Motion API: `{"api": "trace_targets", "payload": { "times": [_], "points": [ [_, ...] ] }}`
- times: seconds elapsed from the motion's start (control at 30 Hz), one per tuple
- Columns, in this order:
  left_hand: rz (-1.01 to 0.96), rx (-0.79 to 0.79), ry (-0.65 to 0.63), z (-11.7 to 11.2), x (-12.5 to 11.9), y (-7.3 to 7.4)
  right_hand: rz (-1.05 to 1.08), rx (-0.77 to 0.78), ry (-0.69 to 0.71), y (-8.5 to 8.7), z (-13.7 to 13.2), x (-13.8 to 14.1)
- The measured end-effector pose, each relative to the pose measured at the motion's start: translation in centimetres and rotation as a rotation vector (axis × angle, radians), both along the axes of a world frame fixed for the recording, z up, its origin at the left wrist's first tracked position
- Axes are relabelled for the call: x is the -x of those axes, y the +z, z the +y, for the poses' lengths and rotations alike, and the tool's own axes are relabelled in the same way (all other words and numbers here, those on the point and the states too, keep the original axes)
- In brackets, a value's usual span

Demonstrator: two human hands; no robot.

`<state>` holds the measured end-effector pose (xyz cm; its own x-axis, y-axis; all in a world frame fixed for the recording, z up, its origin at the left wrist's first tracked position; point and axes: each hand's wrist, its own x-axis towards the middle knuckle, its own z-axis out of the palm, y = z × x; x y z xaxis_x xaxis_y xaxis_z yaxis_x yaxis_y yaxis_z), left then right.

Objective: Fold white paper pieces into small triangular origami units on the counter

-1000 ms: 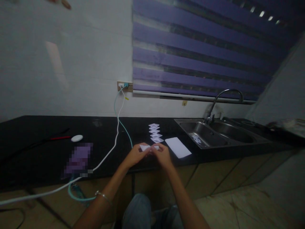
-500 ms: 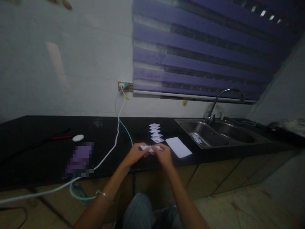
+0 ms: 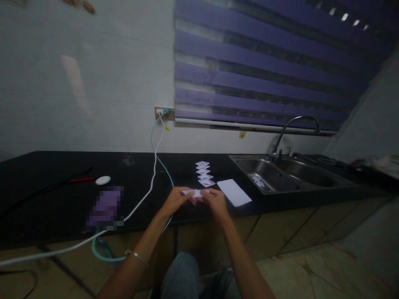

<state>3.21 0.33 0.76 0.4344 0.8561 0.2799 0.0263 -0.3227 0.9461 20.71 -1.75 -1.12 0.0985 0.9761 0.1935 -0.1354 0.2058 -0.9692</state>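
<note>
A small folded white paper [image 3: 197, 193] is pinched between both hands near the counter's front edge. My left hand [image 3: 178, 201] grips its left end, thumb on top, and my right hand [image 3: 215, 201] has the right end. The fingers beneath the paper are partly hidden. Just beyond the hands, several folded white paper pieces [image 3: 205, 182] with pointed ends lie in a column running away from me. To the right of my right hand rests a flat stack of white paper sheets [image 3: 234, 192].
On the black counter [image 3: 140, 166] a white cable [image 3: 153, 176] and a teal cable [image 3: 168, 174] run down from the wall socket [image 3: 164, 113]. A blurred purple object [image 3: 106, 205] and a white round item [image 3: 103, 180] lie left. A steel sink [image 3: 264, 189] with a faucet [image 3: 282, 135] is at right.
The thumbs have moved slightly apart along the folded paper, showing more of its middle. My right hand has shifted a little to the right; the other papers stay put.
</note>
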Motion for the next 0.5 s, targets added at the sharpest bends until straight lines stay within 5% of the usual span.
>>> {"api": "trace_targets", "payload": {
  "times": [0.5],
  "points": [
    [-0.095, 0.255, -0.067, 2.1, -0.2, -2.3, -0.257, -0.151, -0.096, -0.2, -0.2, -0.4]
  ]
}}
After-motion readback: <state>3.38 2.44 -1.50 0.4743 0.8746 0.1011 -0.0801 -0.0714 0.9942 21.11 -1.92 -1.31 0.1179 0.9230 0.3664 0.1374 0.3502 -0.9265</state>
